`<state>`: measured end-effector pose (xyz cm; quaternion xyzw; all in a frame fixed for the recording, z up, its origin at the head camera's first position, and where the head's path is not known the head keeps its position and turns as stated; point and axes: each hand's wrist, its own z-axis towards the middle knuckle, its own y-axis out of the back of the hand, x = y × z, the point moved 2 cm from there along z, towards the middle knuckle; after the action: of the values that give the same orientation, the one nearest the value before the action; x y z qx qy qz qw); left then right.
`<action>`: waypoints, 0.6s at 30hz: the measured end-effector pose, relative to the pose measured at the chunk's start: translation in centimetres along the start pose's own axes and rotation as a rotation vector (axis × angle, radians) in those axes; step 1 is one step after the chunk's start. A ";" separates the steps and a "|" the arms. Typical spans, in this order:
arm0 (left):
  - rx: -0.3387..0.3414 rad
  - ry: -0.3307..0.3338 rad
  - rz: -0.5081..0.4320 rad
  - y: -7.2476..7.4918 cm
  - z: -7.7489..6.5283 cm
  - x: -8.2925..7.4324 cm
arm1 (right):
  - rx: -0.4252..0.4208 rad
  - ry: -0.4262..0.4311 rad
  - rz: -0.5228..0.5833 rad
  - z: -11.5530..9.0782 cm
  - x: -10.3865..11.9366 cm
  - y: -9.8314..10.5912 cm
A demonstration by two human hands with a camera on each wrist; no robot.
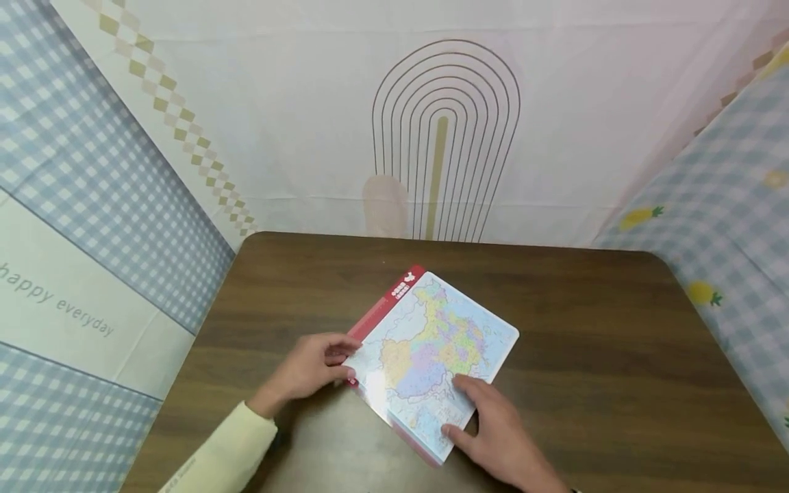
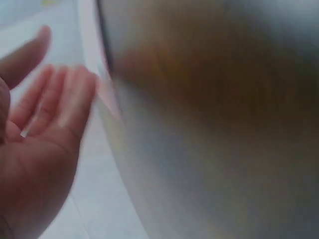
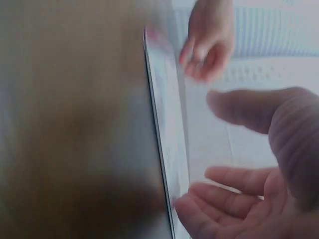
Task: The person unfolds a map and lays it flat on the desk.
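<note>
A thin, glossy map point(image 1: 425, 349) with a red strip along one side lies at an angle on the brown table. My left hand point(image 1: 320, 366) is at its left corner, by the red strip, with thumb and fingers apart; whether the fingertips touch it is unclear. Over the map's lower right edge is my right hand point(image 1: 493, 424), thumb and fingers spread. In the right wrist view the map point(image 3: 167, 114) shows edge-on, lying flat, beside the loosely bent fingers of my right hand point(image 3: 249, 164). The left wrist view is blurred; my left hand point(image 2: 47, 134) holds nothing there.
The wooden table point(image 1: 604, 342) extends on both sides of the map. A white cloth point(image 1: 308, 123) with arch lines hangs behind it. Checked cloths hang at the left point(image 1: 80, 171) and right point(image 1: 727, 226). Light reflects off the table's front.
</note>
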<state>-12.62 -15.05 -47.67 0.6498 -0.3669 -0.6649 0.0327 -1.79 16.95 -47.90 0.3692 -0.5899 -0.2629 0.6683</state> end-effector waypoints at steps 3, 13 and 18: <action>0.051 -0.033 0.078 1.3 0.8 1.1 | 0.047 -0.078 0.003 -1.2 1.3 -0.9; 0.142 -0.131 0.393 2.2 1.5 1.9 | -0.030 -0.010 -0.083 -3.0 2.6 -3.2; 0.158 -0.152 0.396 2.5 1.7 1.8 | -0.038 -0.010 -0.112 -3.0 2.7 -3.4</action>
<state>-15.46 -17.05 -48.10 0.5137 -0.5397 -0.6616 0.0841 1.88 13.32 -49.13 0.3878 -0.5664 -0.3128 0.6565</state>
